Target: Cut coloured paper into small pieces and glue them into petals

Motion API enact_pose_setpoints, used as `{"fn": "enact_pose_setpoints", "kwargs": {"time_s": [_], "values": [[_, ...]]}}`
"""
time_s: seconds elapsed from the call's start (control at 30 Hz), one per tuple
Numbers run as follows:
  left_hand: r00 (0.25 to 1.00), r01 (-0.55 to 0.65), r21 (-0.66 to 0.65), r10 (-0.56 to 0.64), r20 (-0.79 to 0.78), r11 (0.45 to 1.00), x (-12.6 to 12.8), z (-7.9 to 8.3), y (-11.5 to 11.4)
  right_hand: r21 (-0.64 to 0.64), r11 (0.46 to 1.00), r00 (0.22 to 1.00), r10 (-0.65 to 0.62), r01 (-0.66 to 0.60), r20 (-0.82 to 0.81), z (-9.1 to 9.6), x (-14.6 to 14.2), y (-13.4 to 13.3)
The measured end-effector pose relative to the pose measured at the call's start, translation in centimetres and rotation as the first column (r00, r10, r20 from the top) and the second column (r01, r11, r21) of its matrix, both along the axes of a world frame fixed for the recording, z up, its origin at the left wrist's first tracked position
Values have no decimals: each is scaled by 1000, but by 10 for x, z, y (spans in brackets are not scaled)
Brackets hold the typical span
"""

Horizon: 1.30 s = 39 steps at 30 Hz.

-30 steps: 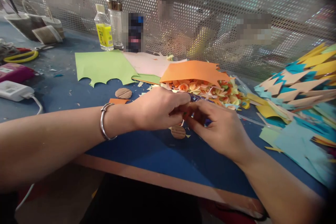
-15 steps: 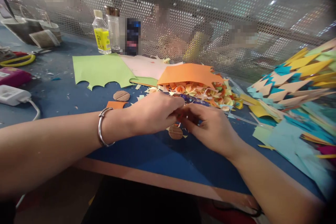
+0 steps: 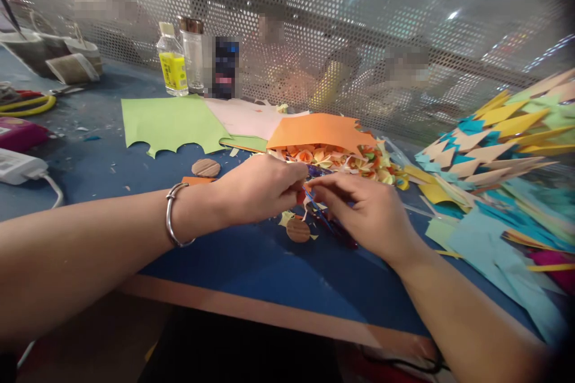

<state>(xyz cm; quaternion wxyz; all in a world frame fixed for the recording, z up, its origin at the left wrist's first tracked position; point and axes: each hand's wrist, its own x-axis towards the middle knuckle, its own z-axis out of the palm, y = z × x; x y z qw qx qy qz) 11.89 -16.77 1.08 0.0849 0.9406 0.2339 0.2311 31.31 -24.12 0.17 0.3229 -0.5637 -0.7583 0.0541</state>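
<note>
My left hand (image 3: 258,188), with a silver bangle at its wrist, is closed in a pinch on a small orange-red piece (image 3: 300,196), mostly hidden by the fingers. Facing it, my right hand (image 3: 371,209) is closed with thumb and forefinger together at a thin blue strip-like thing (image 3: 320,208), whose kind I cannot make out. Just below the fingertips lies a round, wood-coloured disc (image 3: 298,230) among paper scraps. A second disc (image 3: 205,168) lies beyond my left forearm, close to an orange paper piece (image 3: 197,181).
Green paper (image 3: 171,125), pink paper (image 3: 245,116) and orange paper (image 3: 318,131) lie behind my hands, by a heap of cut petals (image 3: 332,157). Two bottles (image 3: 173,69) stand by a perforated metal screen (image 3: 305,54). Pointed folded papers (image 3: 489,137) rise at right; a white adapter (image 3: 20,166) sits left.
My hands have moved slightly apart at the fingertips. The thin blue thing now shows between them, slanting down under my right fingers. The view has shifted a little.
</note>
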Motion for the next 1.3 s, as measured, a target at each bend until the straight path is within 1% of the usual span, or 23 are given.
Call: {"fn": "enact_pose_setpoints", "kwargs": {"time_s": [0.07,0.1,0.13,0.17,0.23,0.3,0.43,0.5,0.6,0.73,0.77,0.8,0.87,0.93,0.97,1.03,1.1,1.17,1.23,1.3], "values": [[995,-5,-59,11,101,998,-1,-1,5,0,988,987,-156,156,-30,4,12,2],[987,-15,-94,30,155,995,-2,-2,8,-8,972,972,-234,234,-15,6,19,4],[976,-23,-127,49,212,992,-2,-2,10,-31,957,957,-287,288,36,7,26,6],[962,-24,-154,65,266,988,-3,-3,12,-82,942,942,-316,325,112,8,33,7],[927,-14,-188,83,364,982,-3,-3,16,-208,901,910,-322,379,263,10,42,10],[900,10,-203,79,428,979,-3,-3,19,-268,863,877,-324,427,354,10,46,12],[882,37,-203,64,466,978,-4,-2,19,-264,813,813,-374,519,447,7,46,14],[883,38,-203,63,466,978,-4,-3,19,-273,799,800,-378,536,466,6,47,14],[883,33,-208,69,465,978,-5,-3,19,-275,805,812,-378,526,446,5,48,14],[884,39,-203,61,463,978,-5,-4,20,-211,840,831,-396,500,391,5,49,13],[885,39,-201,60,463,979,-5,-4,20,-202,854,849,-393,480,354,5,49,13],[885,37,-201,61,461,979,-5,-4,20,-211,872,879,-374,442,295,5,48,13],[886,32,-203,67,460,979,-5,-4,20,-263,911,948,-295,316,118,5,43,11],[883,29,-208,73,464,978,-5,-3,20,-287,942,976,-205,174,-80,6,35,9],[879,28,-211,76,470,977,-5,-3,20,-265,953,971,-192,150,-141,6,30,7],[861,26,-219,89,501,975,-5,-2,20,-174,973,963,-184,150,-198,8,22,5],[835,17,-231,113,538,973,-6,-2,21,-125,983,961,-161,136,-225,7,18,5],[819,3,-243,137,557,970,-6,-2,23,-91,984,962,-168,152,-217,5,21,11],[822,-7,-256,151,549,967,-6,-3,24,-40,976,957,-218,214,-190,2,30,22],[829,-11,-260,154,537,965,-6,-4,26,-1,953,946,-301,303,-123,-2,42,32]]}}
